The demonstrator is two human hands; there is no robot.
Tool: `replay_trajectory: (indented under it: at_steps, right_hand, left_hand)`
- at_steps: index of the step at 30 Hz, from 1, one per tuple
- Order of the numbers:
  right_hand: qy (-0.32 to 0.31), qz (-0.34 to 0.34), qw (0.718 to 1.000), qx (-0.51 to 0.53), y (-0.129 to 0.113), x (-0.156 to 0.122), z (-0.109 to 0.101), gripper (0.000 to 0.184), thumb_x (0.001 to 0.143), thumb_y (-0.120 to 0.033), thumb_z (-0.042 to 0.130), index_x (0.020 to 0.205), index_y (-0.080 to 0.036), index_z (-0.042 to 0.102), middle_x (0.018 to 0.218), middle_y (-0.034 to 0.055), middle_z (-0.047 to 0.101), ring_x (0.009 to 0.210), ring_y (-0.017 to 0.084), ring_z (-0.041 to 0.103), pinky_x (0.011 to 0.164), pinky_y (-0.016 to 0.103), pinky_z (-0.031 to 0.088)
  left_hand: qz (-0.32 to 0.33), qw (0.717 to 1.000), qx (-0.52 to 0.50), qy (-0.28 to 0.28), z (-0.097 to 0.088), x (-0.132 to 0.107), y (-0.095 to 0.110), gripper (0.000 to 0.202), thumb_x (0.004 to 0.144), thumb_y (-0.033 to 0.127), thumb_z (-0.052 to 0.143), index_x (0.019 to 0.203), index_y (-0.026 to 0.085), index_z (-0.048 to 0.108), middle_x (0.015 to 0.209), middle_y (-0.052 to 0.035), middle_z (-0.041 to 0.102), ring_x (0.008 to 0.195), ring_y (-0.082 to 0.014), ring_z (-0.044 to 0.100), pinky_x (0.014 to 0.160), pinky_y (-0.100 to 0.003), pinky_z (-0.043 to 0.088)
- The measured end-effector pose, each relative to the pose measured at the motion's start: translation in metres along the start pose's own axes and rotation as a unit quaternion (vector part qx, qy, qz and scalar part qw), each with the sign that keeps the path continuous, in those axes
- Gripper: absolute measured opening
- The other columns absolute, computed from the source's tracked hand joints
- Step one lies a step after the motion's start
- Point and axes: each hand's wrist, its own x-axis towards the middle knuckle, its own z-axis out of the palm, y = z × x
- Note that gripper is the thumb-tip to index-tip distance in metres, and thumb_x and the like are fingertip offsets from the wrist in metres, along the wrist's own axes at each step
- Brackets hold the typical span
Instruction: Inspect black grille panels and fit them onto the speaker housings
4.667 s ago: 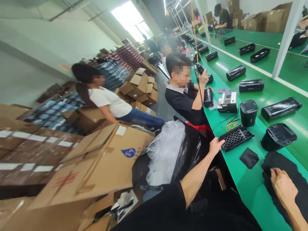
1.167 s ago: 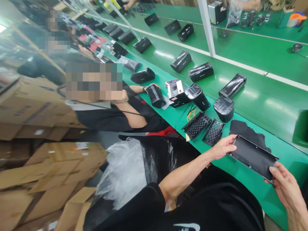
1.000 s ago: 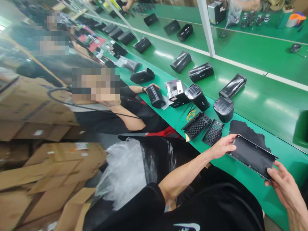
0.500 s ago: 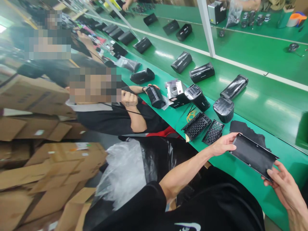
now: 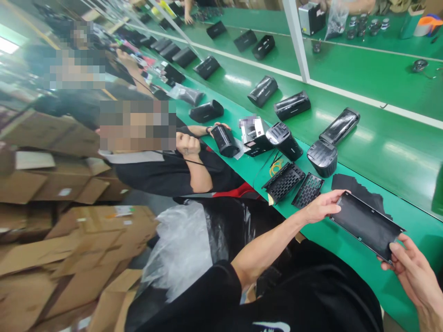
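Right hand (image 5: 410, 263) moved onto black panel (image 5: 367, 227), sheets (image 5: 358, 186) partly hidden behind.

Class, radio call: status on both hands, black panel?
Left hand, right hand: gripping opposite ends. Black panel: recessed side showing. Black sheets partly hidden behind it.

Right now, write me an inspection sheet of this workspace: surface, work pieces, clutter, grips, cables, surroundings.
Surface: green bench, carrying black parts.
Work pieces: shallow black panel, held over the bench; dark sheets lie beyond it.
Clutter: white-and-black device and two perforated panels toward the left.
Grips: left grip on the panel's left end; right grip on its right end.
Cables: yellow coil beside the perforated panels; unclear whether wire.
Surroundings: co-worker and cardboard boxes at left.
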Motion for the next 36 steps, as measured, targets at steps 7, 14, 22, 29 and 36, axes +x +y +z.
replay_trajectory:
  at_steps: [7, 14, 22, 29, 36]
  right_hand:
    - [-0.013, -0.001, 1.0, -0.001, 0.002, 0.001, -0.003, 0.071, 0.061, -0.05, 0.102, 0.112, -0.028, 0.058, 0.064, -0.0079, 0.052, 0.059, 0.016, 0.055, 0.055, 0.032, 0.058]
    - [-0.003, 0.013, 1.0, 0.007, 0.007, 0.004, -0.005, 0.066, 0.065, -0.054, 0.099, 0.109, -0.027, 0.059, 0.067, -0.0071, 0.053, 0.055, 0.013, 0.049, 0.055, 0.033, 0.059]
    - [-0.013, 0.016, 1.0, 0.012, 0.01, 0.007, -0.006, 0.067, 0.065, -0.053, 0.1, 0.111, -0.027, 0.06, 0.089, -0.0019, 0.067, 0.058, 0.011, 0.05, 0.056, 0.033, 0.06]
    - [-0.005, 0.017, 1.0, 0.015, 0.014, 0.012, -0.007, 0.057, 0.072, -0.056, 0.095, 0.103, -0.026, 0.057, 0.089, -0.0009, 0.069, 0.061, 0.014, 0.058, 0.053, 0.028, 0.056]
    - [0.023, -0.001, 1.0, 0.021, 0.012, 0.021, -0.006, 0.056, 0.066, -0.058, 0.098, 0.092, -0.024, 0.061, 0.081, -0.0008, 0.068, 0.062, 0.014, 0.06, 0.055, 0.024, 0.052]
  left_hand:
    - [-0.021, 1.0, -0.012, 0.015, 0.001, 0.002, -0.003, 0.066, 0.078, 0.033, 0.082, 0.141, 0.022, 0.067, 0.124, -0.0096, 0.074, 0.105, -0.0205, 0.068, 0.091, -0.03, 0.049]
    - [-0.003, 1.0, -0.004, 0.013, 0.0, 0.003, -0.006, 0.064, 0.079, 0.034, 0.081, 0.141, 0.021, 0.068, 0.127, -0.0105, 0.074, 0.11, -0.0224, 0.068, 0.096, -0.032, 0.048]
    - [0.004, 1.0, 0.005, 0.022, -0.003, 0.005, -0.013, 0.061, 0.081, 0.031, 0.079, 0.14, 0.02, 0.069, 0.131, -0.0115, 0.073, 0.113, -0.0231, 0.068, 0.098, -0.032, 0.048]
    - [-0.001, 1.0, 0.007, 0.029, -0.005, 0.008, -0.016, 0.061, 0.079, 0.03, 0.079, 0.138, 0.019, 0.07, 0.126, -0.011, 0.074, 0.107, -0.0211, 0.067, 0.093, -0.03, 0.047]
    - [-0.02, 0.998, -0.058, 0.024, 0.001, 0.006, -0.011, 0.057, 0.076, 0.029, 0.084, 0.13, 0.02, 0.073, 0.113, -0.0073, 0.075, 0.095, -0.0178, 0.067, 0.089, -0.029, 0.047]
